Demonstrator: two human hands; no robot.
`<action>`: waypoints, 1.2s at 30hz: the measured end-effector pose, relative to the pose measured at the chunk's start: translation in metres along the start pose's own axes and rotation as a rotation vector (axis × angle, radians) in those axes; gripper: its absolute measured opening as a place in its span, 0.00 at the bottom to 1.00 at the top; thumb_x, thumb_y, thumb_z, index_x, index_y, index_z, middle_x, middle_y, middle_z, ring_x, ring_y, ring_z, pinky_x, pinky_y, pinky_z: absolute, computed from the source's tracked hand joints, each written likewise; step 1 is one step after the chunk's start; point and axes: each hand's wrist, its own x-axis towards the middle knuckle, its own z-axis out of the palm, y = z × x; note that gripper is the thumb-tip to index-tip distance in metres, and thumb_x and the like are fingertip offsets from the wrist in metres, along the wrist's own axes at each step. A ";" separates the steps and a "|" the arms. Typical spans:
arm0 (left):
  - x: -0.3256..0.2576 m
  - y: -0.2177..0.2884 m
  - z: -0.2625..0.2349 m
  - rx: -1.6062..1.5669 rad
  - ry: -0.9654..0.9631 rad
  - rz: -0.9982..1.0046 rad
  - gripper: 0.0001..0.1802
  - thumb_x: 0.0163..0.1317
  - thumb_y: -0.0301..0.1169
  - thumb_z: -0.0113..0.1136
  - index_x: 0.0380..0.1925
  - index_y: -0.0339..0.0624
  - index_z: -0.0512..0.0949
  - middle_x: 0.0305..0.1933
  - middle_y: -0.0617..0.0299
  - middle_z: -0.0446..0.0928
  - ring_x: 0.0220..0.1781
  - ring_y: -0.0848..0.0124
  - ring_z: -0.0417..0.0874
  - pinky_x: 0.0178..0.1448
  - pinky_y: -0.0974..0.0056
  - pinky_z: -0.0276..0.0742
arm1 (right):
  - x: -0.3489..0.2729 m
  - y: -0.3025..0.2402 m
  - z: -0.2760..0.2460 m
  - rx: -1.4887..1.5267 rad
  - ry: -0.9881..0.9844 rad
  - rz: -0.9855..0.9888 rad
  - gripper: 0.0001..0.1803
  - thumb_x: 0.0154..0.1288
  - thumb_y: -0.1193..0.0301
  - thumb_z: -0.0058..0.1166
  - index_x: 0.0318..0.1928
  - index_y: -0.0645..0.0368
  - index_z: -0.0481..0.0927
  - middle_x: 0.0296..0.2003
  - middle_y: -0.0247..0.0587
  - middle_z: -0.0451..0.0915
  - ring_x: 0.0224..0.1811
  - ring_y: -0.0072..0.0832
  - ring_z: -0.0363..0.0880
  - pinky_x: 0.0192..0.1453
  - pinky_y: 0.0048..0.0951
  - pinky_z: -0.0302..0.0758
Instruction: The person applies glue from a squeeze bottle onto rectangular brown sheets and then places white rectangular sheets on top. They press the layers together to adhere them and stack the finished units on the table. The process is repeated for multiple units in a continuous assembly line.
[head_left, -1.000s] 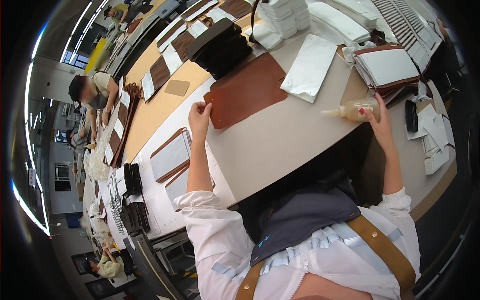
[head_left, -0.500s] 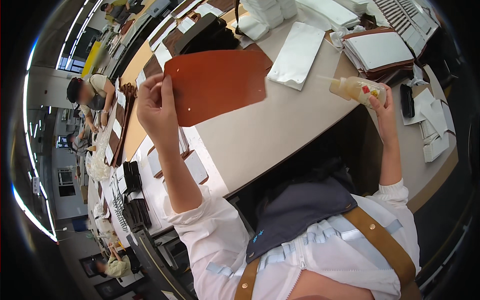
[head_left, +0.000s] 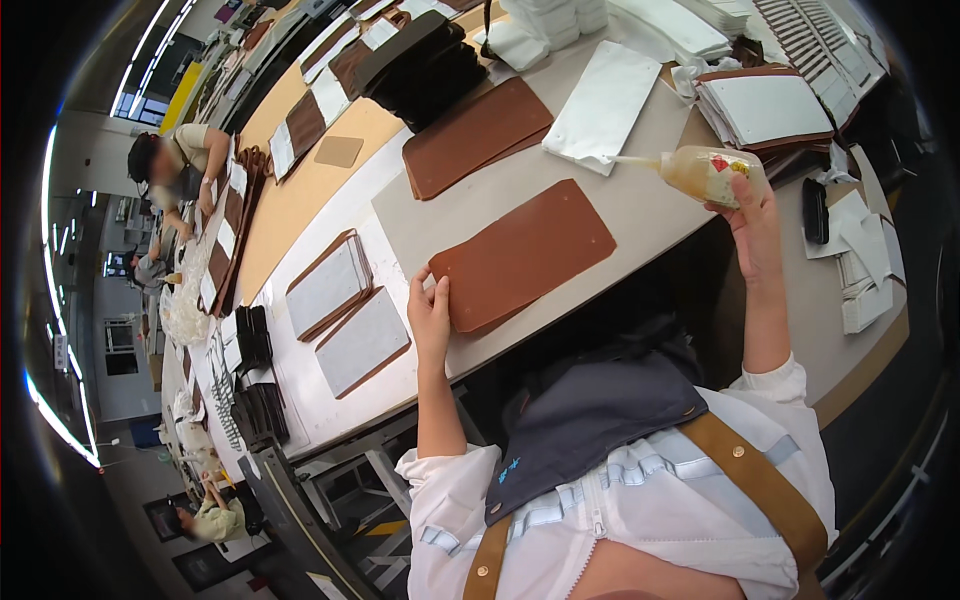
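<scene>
A brown leather panel (head_left: 525,255) with small holes near its corners lies on the grey work surface in front of me, and another edge shows under it. At its left edge is my left hand (head_left: 430,318), closed, thumb and fingers gripping the panel's edge. Off to the right, my right hand (head_left: 752,222) is wrapped round a clear squeeze bottle (head_left: 715,175) of yellowish liquid. The bottle lies tilted on its side in the air, its thin nozzle pointing left towards a white sheet (head_left: 603,105). Behind the panel rests a stack of similar brown leather panels (head_left: 480,135).
Grey-faced leather pieces (head_left: 363,342) lie to the left. Farther back stand a black stack (head_left: 420,68) and white stacked pieces (head_left: 555,22). A brown and white pile (head_left: 765,108) and a black case (head_left: 815,207) sit at the right. Co-workers (head_left: 180,165) work along the table's left side.
My left hand has come down from holding a leather panel up in the air; a panel now lies flat on the table. The bottle in my right hand has shifted slightly left.
</scene>
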 end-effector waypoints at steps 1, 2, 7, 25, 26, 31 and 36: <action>0.001 -0.001 -0.003 0.083 -0.002 0.007 0.27 0.73 0.34 0.60 0.66 0.33 0.68 0.29 0.61 0.84 0.30 0.78 0.78 0.38 0.70 0.74 | 0.002 0.006 0.002 -0.033 -0.016 -0.004 0.26 0.70 0.59 0.65 0.60 0.61 0.74 0.52 0.39 0.82 0.50 0.24 0.83 0.52 0.30 0.82; 0.002 -0.001 -0.005 0.167 -0.008 0.016 0.28 0.72 0.34 0.60 0.67 0.34 0.67 0.28 0.60 0.84 0.30 0.77 0.79 0.38 0.69 0.74 | 0.003 0.006 0.007 -0.067 -0.028 -0.010 0.27 0.69 0.58 0.66 0.60 0.61 0.74 0.52 0.38 0.82 0.49 0.23 0.82 0.51 0.28 0.82; -0.007 0.022 0.007 0.415 -0.014 0.008 0.31 0.70 0.37 0.64 0.69 0.39 0.68 0.33 0.55 0.83 0.34 0.66 0.80 0.42 0.63 0.75 | -0.002 0.014 0.045 -0.436 0.013 -0.316 0.30 0.61 0.65 0.74 0.57 0.59 0.72 0.47 0.33 0.75 0.50 0.22 0.75 0.56 0.25 0.75; -0.027 0.000 0.018 0.801 -0.022 0.402 0.34 0.75 0.46 0.53 0.76 0.46 0.61 0.82 0.44 0.49 0.84 0.45 0.42 0.83 0.44 0.43 | -0.001 0.048 0.064 -0.435 0.154 -0.294 0.30 0.62 0.61 0.73 0.55 0.62 0.70 0.46 0.37 0.76 0.49 0.22 0.76 0.55 0.26 0.77; -0.029 0.000 0.018 0.742 0.002 0.383 0.34 0.75 0.44 0.53 0.76 0.45 0.61 0.82 0.44 0.49 0.84 0.45 0.42 0.83 0.44 0.43 | -0.002 0.050 0.065 -0.444 0.160 -0.294 0.30 0.62 0.61 0.73 0.55 0.62 0.70 0.46 0.37 0.77 0.49 0.22 0.76 0.55 0.26 0.77; -0.028 -0.007 0.012 0.510 0.171 0.450 0.25 0.74 0.35 0.56 0.69 0.41 0.71 0.77 0.47 0.60 0.82 0.47 0.50 0.80 0.45 0.50 | -0.002 0.054 0.066 -0.505 0.183 -0.295 0.29 0.63 0.60 0.73 0.53 0.62 0.72 0.45 0.37 0.77 0.47 0.23 0.77 0.54 0.27 0.77; -0.038 -0.006 0.001 0.428 0.378 0.442 0.12 0.69 0.27 0.60 0.51 0.40 0.84 0.66 0.55 0.74 0.75 0.53 0.62 0.76 0.48 0.58 | -0.003 0.057 0.068 -0.537 0.211 -0.314 0.28 0.63 0.60 0.73 0.53 0.62 0.72 0.44 0.38 0.78 0.47 0.23 0.77 0.54 0.28 0.77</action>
